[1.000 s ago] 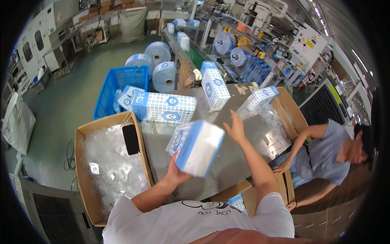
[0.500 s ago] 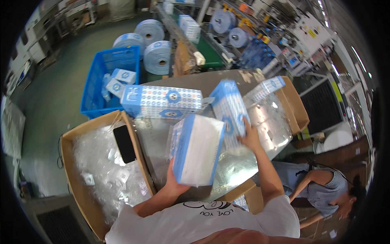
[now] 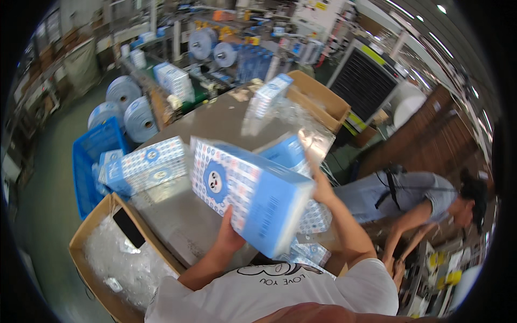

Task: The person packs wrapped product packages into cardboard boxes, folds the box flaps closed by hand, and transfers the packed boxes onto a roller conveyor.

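Observation:
A tissue pack [image 3: 231, 183] with a blue end and a dotted print is tilted in front of me over the metal table [image 3: 207, 121]. My left hand [image 3: 231, 234] is closed on its lower left edge. Behind it, partly hidden, is a second blue tissue pack [image 3: 288, 152]. My right hand [image 3: 322, 185] is closed on the right side of that second pack, its fingers blurred. One more long pack [image 3: 153, 164] lies on the table's left side, and a blurred pack [image 3: 269, 97] rests near the far edge.
At left stand a blue crate [image 3: 86, 185] and a carton [image 3: 172, 259] of clear film scraps with a black phone [image 3: 129, 227] on top. Packs [image 3: 309, 253] lie low, near my body. A co-worker [image 3: 414, 199] bends at right. Another carton [image 3: 328, 110] sits at the far right.
My view has swung right. The left-hand pack has turned from its white side to its printed face. The right-hand pack has come off the table towards the near right.

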A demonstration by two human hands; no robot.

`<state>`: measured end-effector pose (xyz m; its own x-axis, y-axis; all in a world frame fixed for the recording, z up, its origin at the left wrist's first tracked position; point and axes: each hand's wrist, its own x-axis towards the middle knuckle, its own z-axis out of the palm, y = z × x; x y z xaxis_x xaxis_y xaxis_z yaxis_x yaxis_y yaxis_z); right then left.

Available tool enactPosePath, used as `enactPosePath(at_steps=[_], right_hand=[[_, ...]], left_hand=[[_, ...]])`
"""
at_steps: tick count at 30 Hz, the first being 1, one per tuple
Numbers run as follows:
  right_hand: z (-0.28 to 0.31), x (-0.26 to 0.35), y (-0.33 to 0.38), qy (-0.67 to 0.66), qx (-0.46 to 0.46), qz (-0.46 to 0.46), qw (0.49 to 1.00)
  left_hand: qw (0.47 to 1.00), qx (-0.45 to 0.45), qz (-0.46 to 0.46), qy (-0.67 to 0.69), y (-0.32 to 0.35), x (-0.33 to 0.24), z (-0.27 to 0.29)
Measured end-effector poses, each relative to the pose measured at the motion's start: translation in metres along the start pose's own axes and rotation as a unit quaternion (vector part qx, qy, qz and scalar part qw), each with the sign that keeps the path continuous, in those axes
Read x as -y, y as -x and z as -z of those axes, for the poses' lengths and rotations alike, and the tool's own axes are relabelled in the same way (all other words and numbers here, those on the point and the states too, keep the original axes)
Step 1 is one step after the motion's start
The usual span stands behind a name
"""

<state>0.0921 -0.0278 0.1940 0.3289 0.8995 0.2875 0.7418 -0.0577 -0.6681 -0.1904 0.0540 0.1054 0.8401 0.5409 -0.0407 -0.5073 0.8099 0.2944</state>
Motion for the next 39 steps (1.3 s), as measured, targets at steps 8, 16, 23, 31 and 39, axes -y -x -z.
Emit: enactPosePath(at_steps=[8, 16, 23, 31, 39], right_hand=[[0.236, 0.036, 0.145, -0.071, -0.278, 0.005, 0.958], [0.149, -0.01, 0.273, 0.045, -0.136, 0.019, 0.989], [0.049, -0.129, 0.307, 0.18, -0.082, -0.045, 0.979], [0.041, -0.126, 0.305, 0.206, 0.017, -0.15, 0.967], [0.028, -0.111, 0.254, 0.175, 0.0, -0.172, 0.969]], left_hand=[[0.478, 0.376, -0.035, -0.793, -0.073, 0.158, -0.085], [0.198, 0.502, 0.125, -0.833, -0.056, 0.302, 0.035], [0.203, 0.542, 0.072, -0.813, -0.057, 0.265, 0.017], [0.363, 0.461, -0.207, -0.783, -0.074, 0.222, -0.054], [0.748, 0.045, 0.177, -0.639, -0.109, 0.239, 0.012]])
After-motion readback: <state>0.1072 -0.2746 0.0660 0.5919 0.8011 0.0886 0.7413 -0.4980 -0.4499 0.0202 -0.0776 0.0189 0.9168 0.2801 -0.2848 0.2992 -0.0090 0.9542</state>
